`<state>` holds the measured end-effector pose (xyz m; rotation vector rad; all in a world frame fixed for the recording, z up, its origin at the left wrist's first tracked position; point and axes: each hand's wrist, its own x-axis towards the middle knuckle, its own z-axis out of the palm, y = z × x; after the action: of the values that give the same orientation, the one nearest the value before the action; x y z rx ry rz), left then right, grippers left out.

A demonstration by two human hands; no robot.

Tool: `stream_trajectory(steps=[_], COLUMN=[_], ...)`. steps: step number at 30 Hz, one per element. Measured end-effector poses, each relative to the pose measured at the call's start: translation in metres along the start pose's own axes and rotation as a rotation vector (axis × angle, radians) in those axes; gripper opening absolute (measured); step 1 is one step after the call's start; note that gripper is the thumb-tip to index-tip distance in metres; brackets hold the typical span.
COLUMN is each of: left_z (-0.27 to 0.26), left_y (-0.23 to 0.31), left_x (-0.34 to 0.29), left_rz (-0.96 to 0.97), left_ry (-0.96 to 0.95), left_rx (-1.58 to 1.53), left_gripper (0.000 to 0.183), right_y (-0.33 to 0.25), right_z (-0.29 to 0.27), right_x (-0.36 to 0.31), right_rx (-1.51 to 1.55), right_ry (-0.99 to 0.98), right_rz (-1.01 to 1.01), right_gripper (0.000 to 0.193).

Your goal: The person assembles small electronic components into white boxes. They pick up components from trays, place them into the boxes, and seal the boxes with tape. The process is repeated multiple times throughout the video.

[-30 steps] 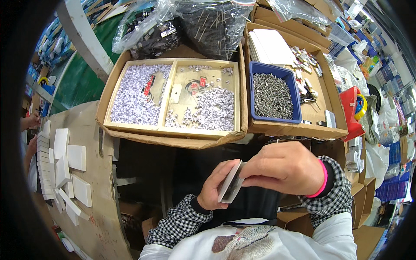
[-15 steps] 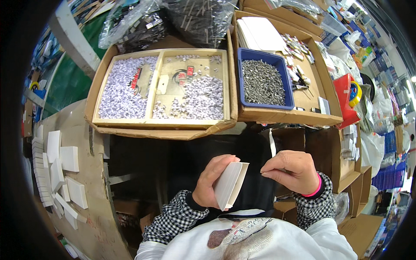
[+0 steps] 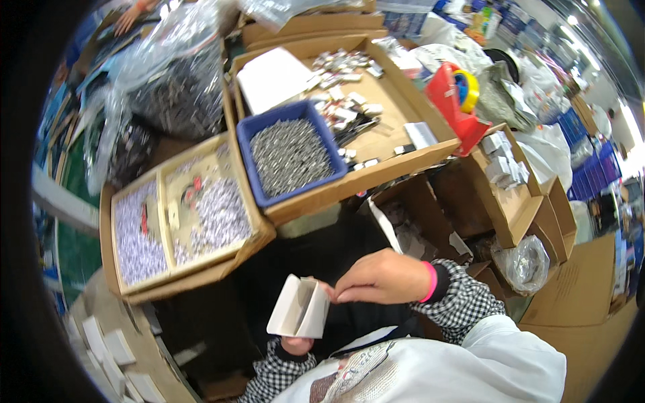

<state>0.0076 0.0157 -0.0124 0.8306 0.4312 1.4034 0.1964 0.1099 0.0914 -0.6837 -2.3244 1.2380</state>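
Observation:
My left hand (image 3: 297,345) is closed around a small white cardboard box (image 3: 313,314), mostly hidden behind it. The box is tilted, with its open mouth and a raised flap facing up. Beside its upper right edge, my right hand (image 3: 381,277) is closed, thumb and fingers pinched together. Whether those fingertips hold anything or touch the box is not clear. A pink band (image 3: 428,282) circles my right wrist.
Ahead stands a blue bin (image 3: 250,144) of small metal parts in a cardboard tray (image 3: 390,101). Left of it is a divided wooden tray (image 3: 161,218) with small whitish pieces. White boxes (image 3: 121,347) lie at lower left; a red tape dispenser (image 3: 447,111) sits at the back right.
The view has swung to the right. My left hand has turned the white box so its open mouth shows. My right hand has come over from the right to the box's edge.

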Motion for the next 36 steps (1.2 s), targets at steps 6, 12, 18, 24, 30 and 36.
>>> stream_trajectory(steps=[6, 12, 18, 24, 30, 36], left_z=[0.004, -0.006, -0.009, -0.018, -0.029, -0.031], left_y=[-0.005, -0.002, 0.005, 0.021, 0.03, 0.045], left_x=[-0.021, -0.018, -0.012, -0.025, -0.041, -0.038], left_rz=[-0.209, -0.238, -0.136, -0.119, -0.054, 0.069], left_ry=[0.113, 0.064, -0.015, 0.071, 0.154, 0.145], left_rx=[0.095, -0.055, -0.06, -0.065, -0.036, -0.031], left_gripper=[0.109, 0.118, 0.106, 0.109, 0.113, 0.098], right_y=[0.013, 0.003, -0.034, -0.032, -0.004, 0.022], right_z=[0.008, -0.004, -0.046, -0.039, -0.023, -0.013], right_x=[-0.005, -0.001, 0.059, 0.18, 0.281, 0.306], right_rx=[0.065, 0.123, -0.038, -0.397, -0.821, -0.728], right_ry=[-0.079, -0.141, -0.148, -0.071, -0.328, -0.503], right_rz=[0.002, -0.003, -0.18, -0.411, -0.137, -0.074], right_gripper=[0.017, 0.016, 0.011, 0.012, 0.018, 0.019])
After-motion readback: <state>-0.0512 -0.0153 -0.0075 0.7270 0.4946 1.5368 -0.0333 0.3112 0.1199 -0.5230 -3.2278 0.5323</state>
